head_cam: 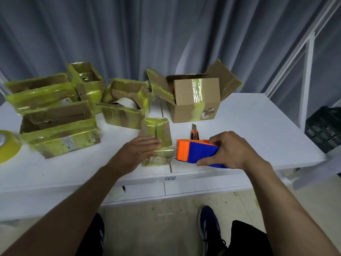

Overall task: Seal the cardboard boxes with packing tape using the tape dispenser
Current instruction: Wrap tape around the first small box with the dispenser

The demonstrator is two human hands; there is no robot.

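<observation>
A small cardboard box (156, 130) wrapped in yellowish tape lies near the table's front edge. My left hand (137, 151) rests flat on its top with straight fingers. My right hand (228, 150) grips the blue and orange tape dispenser (195, 151) just right of the box. The dispenser's toothed edge meets the box's right side, and a short strip of clear tape (166, 151) runs from it across the box.
An orange utility knife (194, 133) lies behind the dispenser. Several taped, open cardboard boxes (55, 115) crowd the table's left and back; a larger open box (195, 97) stands behind. A yellow tape roll (7, 145) sits far left. A black crate (324, 126) is at right.
</observation>
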